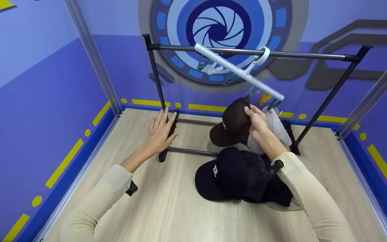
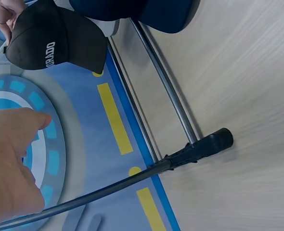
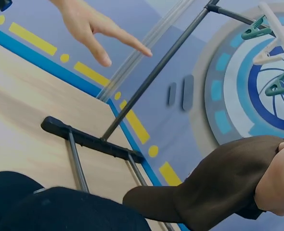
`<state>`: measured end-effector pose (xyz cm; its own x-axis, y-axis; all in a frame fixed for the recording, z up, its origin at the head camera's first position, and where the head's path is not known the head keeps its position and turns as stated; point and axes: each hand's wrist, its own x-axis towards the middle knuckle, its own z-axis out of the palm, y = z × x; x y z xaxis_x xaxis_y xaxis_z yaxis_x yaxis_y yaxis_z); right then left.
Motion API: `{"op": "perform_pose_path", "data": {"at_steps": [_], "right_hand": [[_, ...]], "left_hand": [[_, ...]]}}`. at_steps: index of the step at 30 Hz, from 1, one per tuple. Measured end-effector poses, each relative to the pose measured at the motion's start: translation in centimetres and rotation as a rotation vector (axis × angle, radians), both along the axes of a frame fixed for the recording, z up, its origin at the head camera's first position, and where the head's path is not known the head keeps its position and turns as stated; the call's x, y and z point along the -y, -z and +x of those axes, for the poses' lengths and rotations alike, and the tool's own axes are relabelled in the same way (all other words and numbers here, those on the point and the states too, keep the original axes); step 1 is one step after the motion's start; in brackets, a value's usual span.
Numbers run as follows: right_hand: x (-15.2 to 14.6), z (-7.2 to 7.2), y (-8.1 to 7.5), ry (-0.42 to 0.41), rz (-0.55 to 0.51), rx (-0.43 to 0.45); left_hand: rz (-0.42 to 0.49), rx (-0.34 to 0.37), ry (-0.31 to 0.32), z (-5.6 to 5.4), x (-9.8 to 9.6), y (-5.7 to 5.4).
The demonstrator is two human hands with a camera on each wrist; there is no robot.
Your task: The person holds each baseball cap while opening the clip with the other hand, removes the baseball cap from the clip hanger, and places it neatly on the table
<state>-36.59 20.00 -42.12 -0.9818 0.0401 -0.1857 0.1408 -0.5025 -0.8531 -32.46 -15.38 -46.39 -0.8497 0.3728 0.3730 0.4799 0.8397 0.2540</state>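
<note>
My right hand (image 1: pixel 259 122) pinches a dark brown cap (image 1: pixel 232 122) by its edge, just under a clip of the white hanger (image 1: pixel 237 70); its brim points left and down. In the left wrist view the cap (image 2: pixel 60 38) shows white lettering. A light grey cap (image 1: pixel 275 126) hangs behind my right hand, below the green clip at the hanger's low right end. The hanger hooks over the rack's top bar (image 1: pixel 297 54) and tilts down to the right. My left hand (image 1: pixel 160 132), fingers straight, is beside the rack's left upright (image 1: pixel 156 75) and holds nothing.
Navy and black caps (image 1: pixel 228 176) lie together on the wooden table (image 1: pixel 166 208) in front of the rack, with a beige cap (image 1: pixel 284 205) partly under them. A yellow clip (image 1: pixel 264 98) and several green clips hang from the hanger. Blue walls (image 1: pixel 45 67) stand around the table.
</note>
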Motion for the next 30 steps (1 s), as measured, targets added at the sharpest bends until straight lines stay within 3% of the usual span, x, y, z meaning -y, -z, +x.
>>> {"op": "perform_pose_path", "data": {"at_steps": [6, 18, 24, 30], "right_hand": [[1.0, 0.8, -0.3, -0.075, 0.002, 0.101], [3.8, 4.1, -0.1, -0.209, 0.07, 0.15], [4.4, 6.1, 1.1, -0.274, 0.087, 0.133], [4.5, 7.6, 3.2, -0.283, 0.096, 0.13]], "left_hand": [[0.005, 0.05, -0.021, 0.2, 0.5, 0.7], [-0.007, 0.11, -0.035, 0.5, 1.0, 1.7], [0.012, 0.122, -0.021, 0.6, 0.9, 1.9], [-0.01, 0.104, -0.009, 0.6, 0.6, 2.0]]}}
